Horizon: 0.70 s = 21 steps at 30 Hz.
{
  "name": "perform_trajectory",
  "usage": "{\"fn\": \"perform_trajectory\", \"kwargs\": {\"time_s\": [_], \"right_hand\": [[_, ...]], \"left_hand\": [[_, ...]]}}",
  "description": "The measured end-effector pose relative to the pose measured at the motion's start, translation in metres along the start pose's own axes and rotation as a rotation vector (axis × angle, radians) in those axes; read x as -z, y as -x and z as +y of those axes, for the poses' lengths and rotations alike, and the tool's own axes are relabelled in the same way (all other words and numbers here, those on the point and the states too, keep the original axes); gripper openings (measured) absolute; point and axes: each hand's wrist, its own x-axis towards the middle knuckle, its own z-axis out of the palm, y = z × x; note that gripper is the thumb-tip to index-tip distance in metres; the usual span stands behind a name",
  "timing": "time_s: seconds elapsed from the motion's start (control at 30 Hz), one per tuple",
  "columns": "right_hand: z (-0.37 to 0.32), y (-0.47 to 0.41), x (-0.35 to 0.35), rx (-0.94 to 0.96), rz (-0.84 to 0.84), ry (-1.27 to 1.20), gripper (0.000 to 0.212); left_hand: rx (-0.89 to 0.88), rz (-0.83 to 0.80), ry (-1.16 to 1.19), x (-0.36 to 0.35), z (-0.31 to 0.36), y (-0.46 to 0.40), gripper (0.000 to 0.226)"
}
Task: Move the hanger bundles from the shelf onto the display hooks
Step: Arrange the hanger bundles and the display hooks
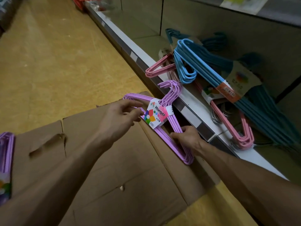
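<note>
A: Where is the purple hanger bundle (pixel 164 128) right now?

B: Off the shelf (pixel 193 103), lying on the cardboard box (pixel 123 168) along the box's right edge, its hooks leaning over the shelf's front edge.

A: And the hands?

B: The right hand (pixel 187 137) has its fingers curled round the bundle's lower bar, near the right corner. The left hand (pixel 120 116) hovers at the left shoulder beside the paper label (pixel 157 115), fingers loosely spread; whether they touch I cannot tell.

A: How will it handle?

B: Light and stiff, I judge, though the coated bars may slide in their band. Best held near the label or by the hooks. The blue bundle (pixel 203 66) and pink bundle (pixel 234 128) remain on the shelf.
</note>
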Motion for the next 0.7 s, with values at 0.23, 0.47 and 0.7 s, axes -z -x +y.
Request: {"fn": "perform_trajectory", "kwargs": {"time_s": [0.23, 0.47, 0.7], "right_hand": [[-0.013, 0.012, -0.022, -0.020, 0.071, -0.023, 0.010], [-0.012, 0.036, -0.025, 0.226, -0.032, 0.061, 0.018], [-0.028, 0.072, -0.037, 0.312, -0.171, 0.130, 0.019]], "left_hand": [[0.026, 0.009, 0.007, -0.001, -0.009, -0.004, 0.022], [-0.001, 0.070, 0.009, 0.010, -0.005, -0.009, 0.025], [0.025, 0.090, -0.133, 0.025, 0.005, -0.010, 0.055]]}}
